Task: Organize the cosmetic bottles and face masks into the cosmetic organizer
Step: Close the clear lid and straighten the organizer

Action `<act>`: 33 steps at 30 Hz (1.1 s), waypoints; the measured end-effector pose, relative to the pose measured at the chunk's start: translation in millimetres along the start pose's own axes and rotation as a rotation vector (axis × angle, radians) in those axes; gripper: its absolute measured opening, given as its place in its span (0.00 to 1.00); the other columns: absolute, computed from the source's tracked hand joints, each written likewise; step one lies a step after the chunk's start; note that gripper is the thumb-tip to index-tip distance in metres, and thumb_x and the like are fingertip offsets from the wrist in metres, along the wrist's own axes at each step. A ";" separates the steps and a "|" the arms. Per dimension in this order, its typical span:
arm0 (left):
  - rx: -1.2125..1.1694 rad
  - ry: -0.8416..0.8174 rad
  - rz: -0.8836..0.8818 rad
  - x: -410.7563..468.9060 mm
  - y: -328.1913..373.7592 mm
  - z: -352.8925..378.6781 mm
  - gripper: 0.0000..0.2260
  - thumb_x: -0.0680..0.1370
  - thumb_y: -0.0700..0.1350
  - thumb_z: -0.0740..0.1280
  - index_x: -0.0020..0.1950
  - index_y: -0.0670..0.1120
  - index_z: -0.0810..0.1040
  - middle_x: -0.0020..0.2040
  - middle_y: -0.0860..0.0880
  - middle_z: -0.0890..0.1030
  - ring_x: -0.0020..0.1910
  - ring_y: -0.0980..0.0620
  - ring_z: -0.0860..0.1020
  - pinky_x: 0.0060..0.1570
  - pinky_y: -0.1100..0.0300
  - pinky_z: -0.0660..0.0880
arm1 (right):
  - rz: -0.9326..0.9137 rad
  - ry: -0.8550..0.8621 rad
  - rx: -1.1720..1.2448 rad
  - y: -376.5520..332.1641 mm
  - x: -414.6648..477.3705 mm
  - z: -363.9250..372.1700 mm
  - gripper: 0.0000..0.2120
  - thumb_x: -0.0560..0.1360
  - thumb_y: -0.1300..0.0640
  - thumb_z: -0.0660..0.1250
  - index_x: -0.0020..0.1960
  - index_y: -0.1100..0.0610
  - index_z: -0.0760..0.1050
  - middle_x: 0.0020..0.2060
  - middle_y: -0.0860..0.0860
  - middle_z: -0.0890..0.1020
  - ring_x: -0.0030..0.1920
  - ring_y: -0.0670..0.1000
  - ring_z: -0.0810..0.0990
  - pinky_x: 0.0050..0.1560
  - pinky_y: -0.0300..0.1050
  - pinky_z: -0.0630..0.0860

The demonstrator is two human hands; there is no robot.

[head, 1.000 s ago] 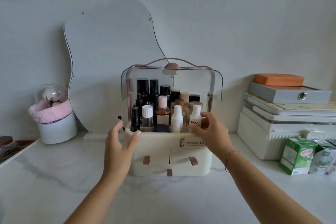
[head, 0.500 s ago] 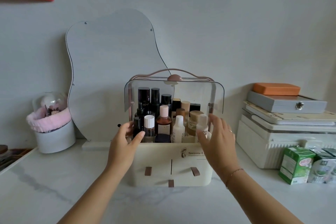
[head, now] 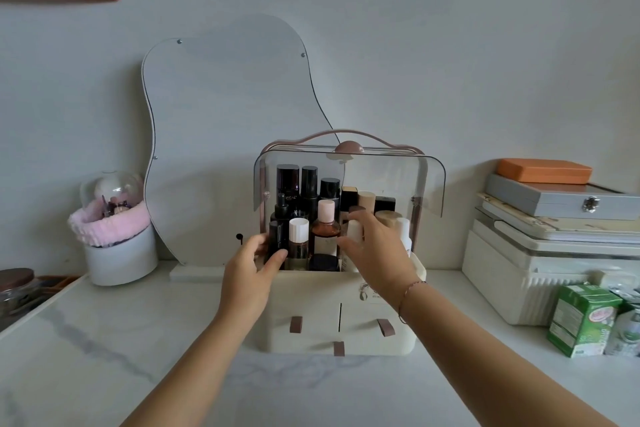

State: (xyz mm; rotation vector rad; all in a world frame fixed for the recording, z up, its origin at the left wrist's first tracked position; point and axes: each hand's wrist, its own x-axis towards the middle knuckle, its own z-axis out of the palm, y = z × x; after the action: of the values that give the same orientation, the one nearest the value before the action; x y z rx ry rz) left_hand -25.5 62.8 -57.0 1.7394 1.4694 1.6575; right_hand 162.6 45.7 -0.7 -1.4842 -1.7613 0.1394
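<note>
Cream cosmetic organizer (head: 332,305) sits mid tabletop (head: 104,357), w/ its clear lid (head: 429,184) flipped up and a pink handle (head: 343,137) on top. Upper compartment is packed w/ bottles standing upright: tall black ones (head: 288,180) at the far left, an amber bottle w/ pink cap (head: 325,225) in the middle, a clear one w/ white cap (head: 298,236) just left of it, and a short dark jar (head: 323,262) at the near edge. Tan and black caps are further back on the right side. Lower part has drawers w/ brown pull tabs (head: 296,324), all closed. Can't see any face masks.

Left hand (head: 249,281) is at the left front corner, fingers curled narrow around a small black bottle (head: 277,236). Right hand (head: 377,253) reaches in from the right, fingers wrapped on a white bottle (head: 355,232), tho the grip is partly hidden.

Other stuff: white cup (head: 121,260) far left holds a pink fluffy band (head: 104,222) and small items under a clear dome. Wavy mirror (head: 225,135) leans on the wall behind. Right side has stacked boxes (head: 554,246) w/ an orange case (head: 543,170) on top, plus a green carton (head: 581,321) nearer.
</note>
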 end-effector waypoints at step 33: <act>-0.206 0.193 0.065 -2.3 76.1 -28.6 0.23 0.79 0.58 0.52 0.69 0.49 0.71 0.67 0.52 0.75 0.67 0.57 0.70 0.65 0.64 0.63 | -0.094 0.434 0.213 10.5 -34.0 -58.4 0.25 0.79 0.49 0.58 0.74 0.50 0.57 0.64 0.42 0.66 0.64 0.38 0.63 0.64 0.38 0.62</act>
State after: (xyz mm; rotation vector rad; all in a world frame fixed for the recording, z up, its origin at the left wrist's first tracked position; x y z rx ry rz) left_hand -16.6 17.7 10.0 1.5685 1.2771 1.9814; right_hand 206.9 -3.9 15.3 -1.1725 -1.4127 -0.0420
